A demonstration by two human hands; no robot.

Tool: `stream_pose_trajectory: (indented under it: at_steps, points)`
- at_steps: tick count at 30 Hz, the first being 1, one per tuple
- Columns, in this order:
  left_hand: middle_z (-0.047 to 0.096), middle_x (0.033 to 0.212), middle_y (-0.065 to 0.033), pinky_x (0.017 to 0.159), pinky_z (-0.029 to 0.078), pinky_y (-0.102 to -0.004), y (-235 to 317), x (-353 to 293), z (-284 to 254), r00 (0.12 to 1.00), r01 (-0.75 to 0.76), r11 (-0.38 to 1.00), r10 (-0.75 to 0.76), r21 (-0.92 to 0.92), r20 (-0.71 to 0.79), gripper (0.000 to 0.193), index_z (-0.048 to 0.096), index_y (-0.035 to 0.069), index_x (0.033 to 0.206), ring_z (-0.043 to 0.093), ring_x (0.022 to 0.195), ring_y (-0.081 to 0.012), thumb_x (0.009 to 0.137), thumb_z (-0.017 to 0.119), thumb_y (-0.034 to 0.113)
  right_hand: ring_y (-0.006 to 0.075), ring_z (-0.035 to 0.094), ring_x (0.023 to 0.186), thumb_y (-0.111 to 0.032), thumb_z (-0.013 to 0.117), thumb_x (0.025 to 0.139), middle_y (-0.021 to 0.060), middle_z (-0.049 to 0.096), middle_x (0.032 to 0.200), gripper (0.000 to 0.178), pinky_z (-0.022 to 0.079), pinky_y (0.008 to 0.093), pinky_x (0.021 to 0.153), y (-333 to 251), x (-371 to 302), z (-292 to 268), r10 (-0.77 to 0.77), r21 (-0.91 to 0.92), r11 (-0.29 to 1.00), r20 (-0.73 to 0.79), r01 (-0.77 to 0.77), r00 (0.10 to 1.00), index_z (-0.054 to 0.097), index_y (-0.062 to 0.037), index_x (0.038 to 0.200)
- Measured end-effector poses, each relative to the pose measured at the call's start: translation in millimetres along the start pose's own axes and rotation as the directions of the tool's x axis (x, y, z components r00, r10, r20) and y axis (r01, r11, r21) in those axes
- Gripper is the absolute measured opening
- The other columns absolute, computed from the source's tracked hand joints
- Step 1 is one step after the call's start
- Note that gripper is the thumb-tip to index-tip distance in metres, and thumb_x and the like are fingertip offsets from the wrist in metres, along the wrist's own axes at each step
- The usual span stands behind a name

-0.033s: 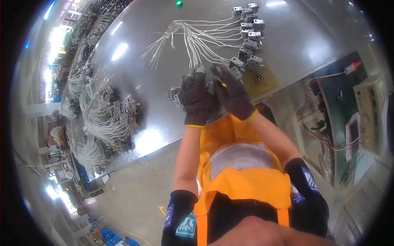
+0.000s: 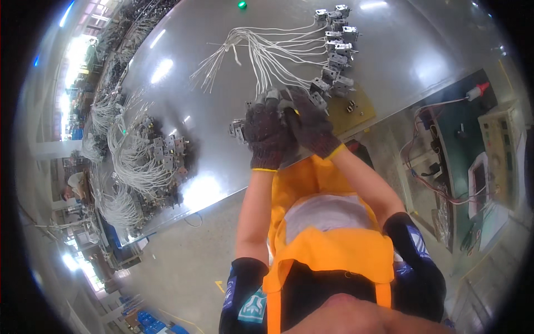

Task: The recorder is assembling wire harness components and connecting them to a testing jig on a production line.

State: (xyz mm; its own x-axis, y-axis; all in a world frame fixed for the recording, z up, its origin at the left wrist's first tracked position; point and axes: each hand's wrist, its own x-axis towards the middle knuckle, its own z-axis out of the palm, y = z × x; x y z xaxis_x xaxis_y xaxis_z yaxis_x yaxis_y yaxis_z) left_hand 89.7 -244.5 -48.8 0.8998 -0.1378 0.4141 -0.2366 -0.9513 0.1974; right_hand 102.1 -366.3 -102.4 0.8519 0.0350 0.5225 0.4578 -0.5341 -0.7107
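My left hand (image 2: pixel 268 131), in a dark glove with grey fingertips, lies near the table's front edge, its fingers curled. Against it, my right hand (image 2: pixel 312 123) is closed in the same kind of glove, thumb side toward the left. Whatever is between them is hidden. White wires (image 2: pixel 267 64) run from a loose bunch toward my fingertips and to several small metal switch-like blocks (image 2: pixel 338 58) in a column at the right. One such block (image 2: pixel 319 101) sits right beside my right fingers. Another metal block (image 2: pixel 237 131) shows just left of my left hand.
A tan board (image 2: pixel 361 108) with small metal bits lies right of my hands. Piled wired blocks (image 2: pixel 161 158) cover the table's left side. At the right stand a beige instrument box (image 2: pixel 500 150) and a red-tipped probe (image 2: pixel 478 91) on a cable.
My right fingers have shifted slightly left onto the left hand's fingertips, showing more of the block beside them. My left hand has stayed nearly in place.
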Motion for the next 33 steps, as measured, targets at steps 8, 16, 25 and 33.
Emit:
stream_pose_trajectory:
  at_steps: [8,16,25,33]
  points:
    - [0.062,0.122,-0.0073,0.100,0.044,-0.0359,-97.3,-44.6,-9.1,0.974,0.136,0.817,-0.006,-0.560,0.228,0.044,0.058,0.005,0.124,0.057,0.115,-0.0209,0.082,0.070,-0.001,0.0366,0.062,0.100,-0.020,0.059,0.092,0.0184,0.064,0.112,0.043,0.050,0.0449,0.083,68.6,24.2,-47.1,0.040,-0.177,0.982,-0.143,-0.065,0.989,0.054,-0.0128,0.134]
    - [0.061,0.123,-0.0119,0.100,0.045,-0.0355,-68.6,-33.0,-23.3,0.984,0.063,0.825,0.042,-0.562,0.172,0.050,0.053,0.005,0.129,0.057,0.117,-0.0238,0.081,0.067,-0.001,0.0268,0.063,0.106,-0.020,0.056,0.098,0.0139,0.063,0.117,0.034,0.051,0.0376,0.087,38.0,27.3,-77.6,0.425,0.194,0.875,0.127,-0.443,0.896,0.056,-0.0083,0.130]
    - [0.058,0.124,-0.0195,0.098,0.045,-0.0438,40.7,-27.5,48.4,0.995,-0.081,0.879,0.045,-0.470,-0.089,0.052,0.053,0.003,0.129,0.054,0.115,-0.0381,0.080,0.068,0.006,0.0234,0.064,0.098,-0.007,0.056,0.092,0.0108,0.066,0.109,0.039,0.050,0.0360,0.088,17.2,-23.1,-76.0,0.286,0.361,0.851,0.294,-0.383,0.912,0.055,-0.0043,0.131]
    - [0.056,0.127,-0.0189,0.099,0.046,-0.0388,33.2,-7.3,23.4,0.979,0.184,0.571,-0.031,-0.800,0.202,0.055,0.045,0.000,0.138,0.057,0.116,-0.0296,0.087,0.066,0.006,0.0201,0.068,0.089,-0.017,0.063,0.090,0.0142,0.069,0.101,0.037,0.052,0.0367,0.077,31.5,18.1,-123.3,-0.002,-0.124,0.992,0.136,0.019,0.991,0.060,-0.0103,0.127]
